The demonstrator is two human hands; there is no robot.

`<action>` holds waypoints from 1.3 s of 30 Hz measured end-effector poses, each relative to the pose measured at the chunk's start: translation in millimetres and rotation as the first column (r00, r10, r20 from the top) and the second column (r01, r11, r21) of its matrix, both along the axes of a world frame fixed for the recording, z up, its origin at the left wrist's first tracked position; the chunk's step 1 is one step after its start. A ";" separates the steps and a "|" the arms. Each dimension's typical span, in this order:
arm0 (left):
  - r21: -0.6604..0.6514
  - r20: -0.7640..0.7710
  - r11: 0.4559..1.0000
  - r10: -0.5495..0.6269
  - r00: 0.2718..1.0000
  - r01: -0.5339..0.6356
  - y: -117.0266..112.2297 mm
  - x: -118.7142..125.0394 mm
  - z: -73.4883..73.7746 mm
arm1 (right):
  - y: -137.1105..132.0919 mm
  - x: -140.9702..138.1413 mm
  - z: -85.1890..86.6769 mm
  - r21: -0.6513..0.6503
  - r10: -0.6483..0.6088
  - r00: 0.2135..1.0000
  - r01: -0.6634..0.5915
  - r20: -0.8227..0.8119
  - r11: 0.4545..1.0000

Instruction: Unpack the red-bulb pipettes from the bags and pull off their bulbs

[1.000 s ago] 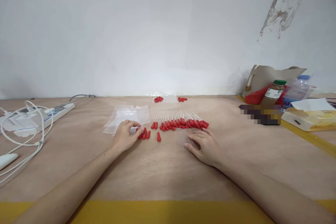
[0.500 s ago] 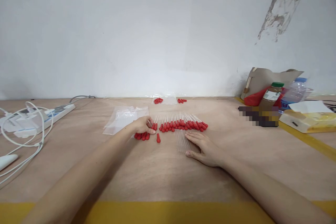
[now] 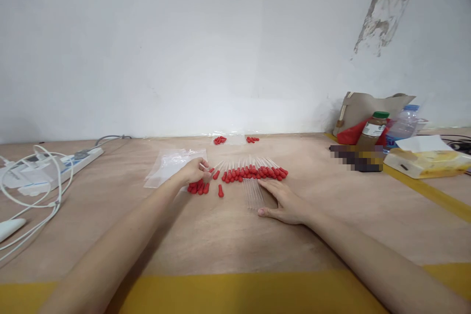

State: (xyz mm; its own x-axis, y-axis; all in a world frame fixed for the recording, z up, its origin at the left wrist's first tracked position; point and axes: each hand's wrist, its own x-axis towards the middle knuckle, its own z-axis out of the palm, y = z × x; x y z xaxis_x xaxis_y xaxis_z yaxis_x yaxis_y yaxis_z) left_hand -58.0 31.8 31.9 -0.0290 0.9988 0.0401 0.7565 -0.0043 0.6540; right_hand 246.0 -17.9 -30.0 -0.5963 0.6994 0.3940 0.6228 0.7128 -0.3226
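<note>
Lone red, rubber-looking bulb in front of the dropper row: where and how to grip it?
Probably pinch the lone red bulb across its rounded, wider near end, coming from above and squeezing left to right. It lies on its side, narrow end pointing away, apart from the red bulb pile and clear tubes.

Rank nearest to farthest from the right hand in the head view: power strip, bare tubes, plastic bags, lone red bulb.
1. Bare tubes, just left of the right hand
2. Lone red bulb, farther left
3. Plastic bags, left of centre
4. Power strip, far left
</note>
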 end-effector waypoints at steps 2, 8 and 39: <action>0.091 -0.035 0.995 0.043 0.998 -0.040 -10.7 -3.8 4.5 | 0.4 -0.1 -0.5 0.000 -0.004 1.000 0.004 -0.008 1.000; 0.538 -0.203 0.815 -0.120 0.972 0.213 -60.8 1.1 -6.2 | -1.1 -6.5 4.0 0.167 -0.075 0.968 0.117 -0.240 0.979; 0.617 -0.506 0.514 -0.320 0.801 0.596 -88.1 43.7 -43.0 | -19.1 -37.8 5.8 0.520 0.153 0.983 -0.078 -0.103 0.850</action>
